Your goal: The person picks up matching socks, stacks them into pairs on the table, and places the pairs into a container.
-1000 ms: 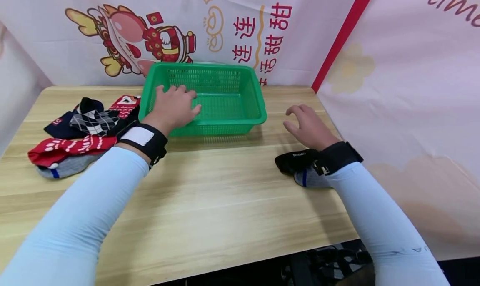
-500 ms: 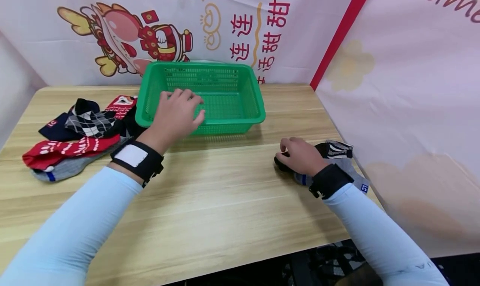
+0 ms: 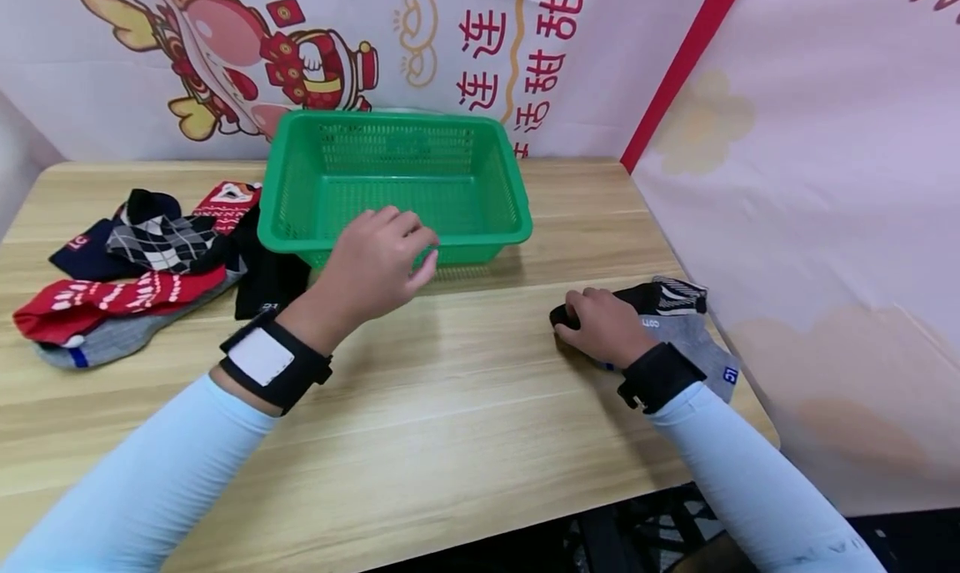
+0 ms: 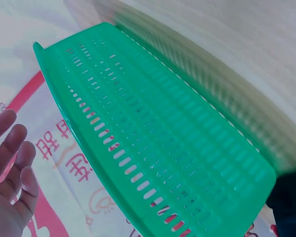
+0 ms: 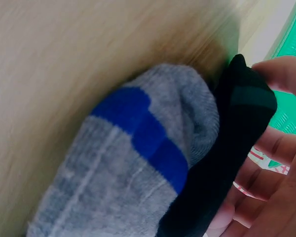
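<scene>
Whereas the head view sets the left hand [image 3: 378, 264] against the near rim of the green perforated plastic basket [image 3: 480, 241], the left wrist view shows its fingers [image 4: 10, 145] loosely spread, holding nothing, and apart from the basket. On the right of the pale wooden table [image 3: 450, 431], the right hand [image 3: 607, 327] pinches the toe of a black knit sock [image 3: 637, 296]. Only the head view shows that sock's white-patterned cuff [image 3: 678, 296]; the right wrist view reveals thumb and fingers on opposite sides of it, and a broad blue band [image 5: 143, 133] on the gray knit sock [image 5: 98, 182] just beside. More mixed socks [image 3: 165, 243] lie left of the basket.
</scene>
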`<state>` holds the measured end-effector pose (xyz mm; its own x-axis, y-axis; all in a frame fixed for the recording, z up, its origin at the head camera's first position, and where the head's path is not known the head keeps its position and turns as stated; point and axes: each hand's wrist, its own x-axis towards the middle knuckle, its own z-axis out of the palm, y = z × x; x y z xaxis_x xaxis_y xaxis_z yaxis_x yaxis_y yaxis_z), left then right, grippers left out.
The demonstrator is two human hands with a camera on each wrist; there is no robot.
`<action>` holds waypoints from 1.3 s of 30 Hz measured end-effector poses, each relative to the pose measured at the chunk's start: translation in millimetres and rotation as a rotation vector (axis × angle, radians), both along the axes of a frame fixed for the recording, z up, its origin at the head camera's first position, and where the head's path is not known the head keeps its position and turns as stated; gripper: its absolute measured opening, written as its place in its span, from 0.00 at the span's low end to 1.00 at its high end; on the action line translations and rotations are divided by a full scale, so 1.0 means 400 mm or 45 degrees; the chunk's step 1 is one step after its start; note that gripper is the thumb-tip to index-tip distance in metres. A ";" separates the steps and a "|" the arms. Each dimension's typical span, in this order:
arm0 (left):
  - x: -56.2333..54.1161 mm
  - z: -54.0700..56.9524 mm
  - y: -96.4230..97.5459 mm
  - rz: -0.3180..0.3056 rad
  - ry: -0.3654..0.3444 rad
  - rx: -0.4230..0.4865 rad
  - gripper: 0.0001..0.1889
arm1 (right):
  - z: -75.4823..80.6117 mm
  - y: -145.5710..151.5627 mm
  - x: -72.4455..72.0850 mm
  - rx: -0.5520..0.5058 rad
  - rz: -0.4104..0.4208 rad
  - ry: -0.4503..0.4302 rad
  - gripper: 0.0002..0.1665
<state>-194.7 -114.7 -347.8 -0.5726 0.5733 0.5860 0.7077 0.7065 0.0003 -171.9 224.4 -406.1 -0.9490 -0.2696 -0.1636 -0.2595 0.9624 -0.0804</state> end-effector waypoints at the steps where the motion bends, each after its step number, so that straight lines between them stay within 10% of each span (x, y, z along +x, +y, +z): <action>1: 0.002 0.000 0.000 -0.004 0.004 -0.006 0.11 | -0.001 -0.001 -0.001 0.007 0.007 0.008 0.17; 14: 0.038 -0.048 -0.010 -0.060 0.048 -0.040 0.08 | -0.005 -0.006 -0.006 0.002 0.107 0.079 0.18; 39: 0.110 -0.106 0.008 -0.095 -0.074 -0.008 0.10 | 0.204 -0.110 0.024 -0.401 0.148 0.434 0.05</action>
<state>-150.7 -111.5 -390.2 -0.5611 0.6191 0.5493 0.7571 0.6522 0.0383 -162.1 180.3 -324.5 -0.8950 -0.3637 0.2581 -0.4262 0.8679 -0.2550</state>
